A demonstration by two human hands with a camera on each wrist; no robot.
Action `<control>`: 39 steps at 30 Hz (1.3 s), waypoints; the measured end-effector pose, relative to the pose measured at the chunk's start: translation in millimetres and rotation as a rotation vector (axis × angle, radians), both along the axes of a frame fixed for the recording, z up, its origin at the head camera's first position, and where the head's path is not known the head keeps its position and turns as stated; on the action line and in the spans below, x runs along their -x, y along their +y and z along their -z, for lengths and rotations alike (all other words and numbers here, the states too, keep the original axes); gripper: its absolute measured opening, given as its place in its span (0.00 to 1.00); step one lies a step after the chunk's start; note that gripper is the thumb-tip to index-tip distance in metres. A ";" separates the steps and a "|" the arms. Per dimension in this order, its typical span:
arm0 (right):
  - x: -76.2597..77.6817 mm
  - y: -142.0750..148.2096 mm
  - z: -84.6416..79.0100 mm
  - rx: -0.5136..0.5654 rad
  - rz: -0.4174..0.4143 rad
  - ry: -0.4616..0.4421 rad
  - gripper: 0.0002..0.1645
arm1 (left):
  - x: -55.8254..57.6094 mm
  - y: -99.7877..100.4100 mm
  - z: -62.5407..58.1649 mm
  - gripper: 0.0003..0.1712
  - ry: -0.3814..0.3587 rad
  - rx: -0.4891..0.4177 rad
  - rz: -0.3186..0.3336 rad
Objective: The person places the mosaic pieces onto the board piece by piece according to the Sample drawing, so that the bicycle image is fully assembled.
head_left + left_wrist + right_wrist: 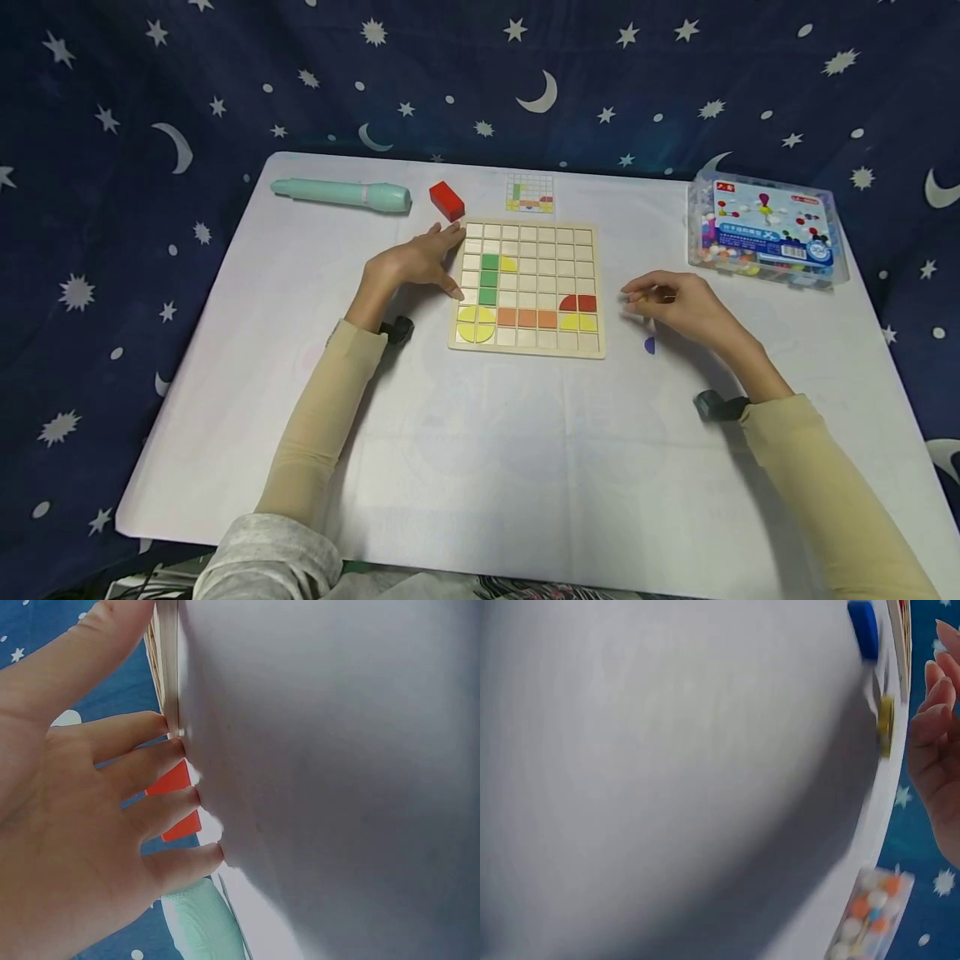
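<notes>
A wooden grid board [527,352] lies mid-table with green, orange, red and yellow flat pieces in its cells. Along its left edge rests my left hand [423,258], fingers spread, thumb at the rim; the left wrist view shows fingertips at the board's side [171,667]. To the right of the board, my right hand [678,307] hovers with fingers loosely bent. A yellow piece [886,726] lies on the table below it, apart from the fingers in the right wrist view. Nearer the front is a rounded blue piece [649,345].
Behind the board lies a small pattern card [529,193] with a similar coloured grid. A red block [447,201] and a mint-green tube [341,195] are at the back left. At the back right stands a clear plastic box [768,225] of coloured parts.
</notes>
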State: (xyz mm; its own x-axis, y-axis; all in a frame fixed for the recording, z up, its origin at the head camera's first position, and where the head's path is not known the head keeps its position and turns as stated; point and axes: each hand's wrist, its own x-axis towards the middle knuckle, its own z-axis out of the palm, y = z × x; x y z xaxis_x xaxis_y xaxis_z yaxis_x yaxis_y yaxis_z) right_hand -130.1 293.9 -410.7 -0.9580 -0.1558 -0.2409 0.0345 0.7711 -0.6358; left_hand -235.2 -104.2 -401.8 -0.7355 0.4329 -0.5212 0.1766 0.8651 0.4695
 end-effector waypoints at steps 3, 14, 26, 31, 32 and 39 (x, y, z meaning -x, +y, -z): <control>3.5 10.4 0.8 0.002 0.022 -0.005 0.22 | 0.2 -0.9 1.0 0.68 0.001 -0.003 -0.002; 18.5 26.5 13.2 -0.040 0.082 0.038 0.22 | 0.0 -2.0 2.8 0.68 -0.001 -0.009 -0.002; 24.4 17.9 11.3 -0.109 0.107 0.019 0.22 | 1.0 -0.3 2.8 0.67 0.003 -0.019 -0.001; 23.5 17.0 11.7 -0.115 0.109 -0.005 0.21 | 2.1 0.3 3.2 0.67 0.006 -0.019 0.001; 23.3 17.3 12.1 -0.118 0.107 -0.005 0.21 | 2.1 0.4 3.1 0.67 0.006 -0.019 0.001; 22.9 16.3 12.5 -0.114 0.099 0.005 0.18 | 0.5 0.6 2.4 0.67 0.008 -0.014 0.001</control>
State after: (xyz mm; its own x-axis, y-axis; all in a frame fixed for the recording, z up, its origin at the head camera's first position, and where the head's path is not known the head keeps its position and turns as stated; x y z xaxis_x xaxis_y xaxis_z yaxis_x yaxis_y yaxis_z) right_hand -153.0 310.2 -423.3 -0.9685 -0.0322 -0.2471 0.1114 0.8312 -0.5448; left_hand -235.7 -103.6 -404.1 -0.7392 0.4412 -0.5089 0.1815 0.8581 0.4803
